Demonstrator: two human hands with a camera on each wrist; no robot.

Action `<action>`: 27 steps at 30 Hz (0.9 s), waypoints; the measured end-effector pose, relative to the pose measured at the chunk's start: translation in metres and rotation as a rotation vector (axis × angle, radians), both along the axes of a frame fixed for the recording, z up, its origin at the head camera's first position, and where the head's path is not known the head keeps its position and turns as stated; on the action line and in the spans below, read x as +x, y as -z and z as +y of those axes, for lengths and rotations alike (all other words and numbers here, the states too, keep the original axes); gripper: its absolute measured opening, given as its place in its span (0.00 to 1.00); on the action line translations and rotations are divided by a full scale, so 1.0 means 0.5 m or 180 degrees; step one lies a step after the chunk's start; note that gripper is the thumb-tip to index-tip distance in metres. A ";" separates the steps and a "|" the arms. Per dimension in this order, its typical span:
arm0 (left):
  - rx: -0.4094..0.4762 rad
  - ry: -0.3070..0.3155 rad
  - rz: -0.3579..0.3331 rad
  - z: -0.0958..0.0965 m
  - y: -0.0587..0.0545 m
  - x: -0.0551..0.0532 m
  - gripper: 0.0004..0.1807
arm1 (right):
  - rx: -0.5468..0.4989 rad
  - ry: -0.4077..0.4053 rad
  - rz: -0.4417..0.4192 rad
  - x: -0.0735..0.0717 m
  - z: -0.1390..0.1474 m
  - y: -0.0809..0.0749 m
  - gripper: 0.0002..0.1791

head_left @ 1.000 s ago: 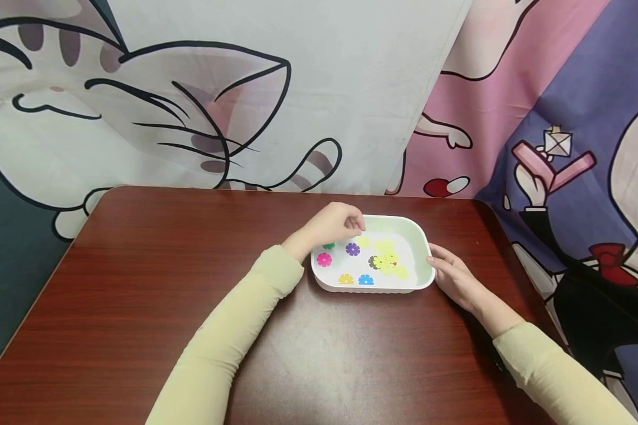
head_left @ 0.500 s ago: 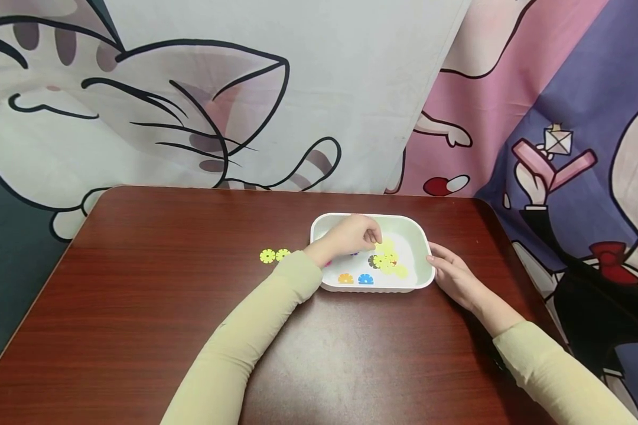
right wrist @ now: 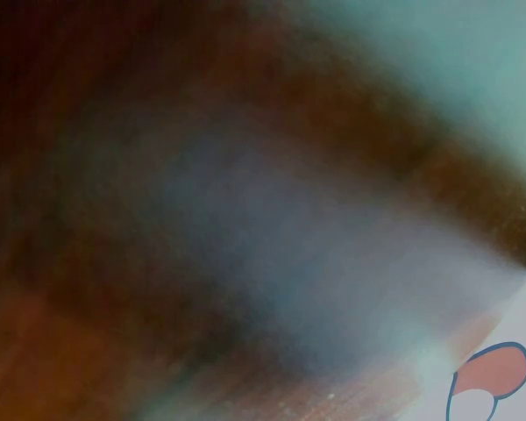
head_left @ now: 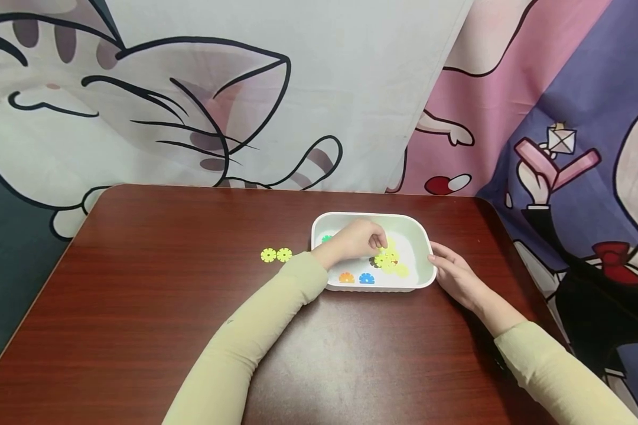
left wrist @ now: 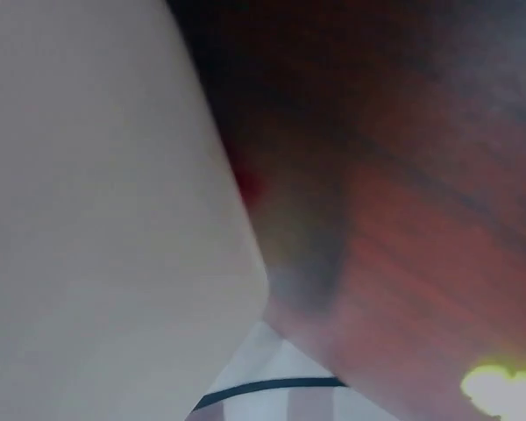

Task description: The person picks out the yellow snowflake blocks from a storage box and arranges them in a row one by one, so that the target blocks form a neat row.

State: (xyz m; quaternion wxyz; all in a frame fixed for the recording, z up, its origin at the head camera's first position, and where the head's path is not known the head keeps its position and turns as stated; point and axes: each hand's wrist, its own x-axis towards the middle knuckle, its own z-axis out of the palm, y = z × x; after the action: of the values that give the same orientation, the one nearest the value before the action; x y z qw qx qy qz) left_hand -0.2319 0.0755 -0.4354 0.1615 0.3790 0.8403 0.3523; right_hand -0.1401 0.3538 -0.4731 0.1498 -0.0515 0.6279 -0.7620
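Observation:
In the head view, my left hand [head_left: 358,237] reaches over the white tray [head_left: 420,227] from the left. Its bent fingers point down, fingertips right at a pile of yellow notched discs [head_left: 388,262]; whether they pinch one I cannot tell. My right hand [head_left: 457,277] holds the tray's right end, with the thumb at the rim and fingers along the outer wall. Also inside the tray are an orange disc [head_left: 347,277], a blue disc [head_left: 367,278] and a green disc [head_left: 326,239], the last partly covered by the left hand.
Two yellow discs [head_left: 276,255] lie side by side on the brown table [head_left: 165,283], left of the tray. Behind the table hangs a cloth printed with cartoons [head_left: 324,88]. Both wrist views are mostly blurred; a bright yellow disc [left wrist: 508,393] shows in the left one.
My left hand has moved right and down, from the tray's far left part to the yellow pile. Its sleeve has uncovered the two yellow discs on the table. The right hand stays at the tray.

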 end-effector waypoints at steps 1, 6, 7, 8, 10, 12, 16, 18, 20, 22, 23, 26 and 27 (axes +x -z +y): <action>0.0003 -0.0006 -0.0032 0.000 0.001 0.000 0.08 | 0.0010 0.0004 -0.0014 0.000 0.000 -0.001 0.19; -0.0116 0.0047 -0.0084 0.001 0.007 0.007 0.10 | -0.0014 0.0008 -0.0009 0.001 -0.001 -0.003 0.19; -0.0147 0.0062 -0.0075 0.001 0.008 0.008 0.11 | -0.0029 0.0006 -0.0007 0.001 -0.002 -0.003 0.19; -0.0165 0.0071 -0.0069 0.002 0.008 0.010 0.11 | -0.0037 0.0002 0.0003 0.002 -0.003 -0.003 0.19; -0.0198 0.0070 -0.0063 0.005 0.010 0.012 0.12 | -0.0062 -0.0004 0.0015 0.002 -0.003 -0.003 0.19; -0.0251 0.0084 -0.0030 0.007 0.011 0.014 0.13 | -0.0078 -0.0013 0.0026 0.002 -0.004 -0.004 0.19; -0.0368 0.0142 0.0098 0.013 0.018 0.013 0.13 | -0.0096 -0.0032 0.0059 0.002 -0.005 -0.003 0.19; -0.0415 0.0155 0.0143 0.015 0.021 0.013 0.13 | -0.0089 -0.0047 0.0071 0.001 -0.005 -0.002 0.19; -0.0433 0.0146 0.0154 0.016 0.023 0.013 0.14 | -0.0091 -0.0050 0.0076 0.001 -0.004 -0.001 0.19; -0.0441 0.0135 0.0156 0.016 0.023 0.013 0.14 | -0.0091 -0.0047 0.0074 0.001 -0.004 0.000 0.19; -0.0433 0.0129 0.0151 0.016 0.023 0.013 0.13 | -0.0087 -0.0045 0.0070 0.001 -0.004 0.000 0.19; -0.0398 0.0114 0.0146 0.016 0.022 0.013 0.11 | -0.0078 -0.0037 0.0061 0.002 -0.003 0.000 0.19; -0.0383 0.0108 0.0146 0.016 0.021 0.013 0.11 | -0.0070 -0.0038 0.0060 0.002 -0.003 0.000 0.19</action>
State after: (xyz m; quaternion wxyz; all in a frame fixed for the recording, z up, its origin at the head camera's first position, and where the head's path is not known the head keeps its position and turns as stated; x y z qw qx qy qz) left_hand -0.2255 0.0833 -0.4458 0.1706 0.3908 0.8569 0.2895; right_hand -0.1393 0.3521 -0.4729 0.1479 -0.0641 0.6205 -0.7674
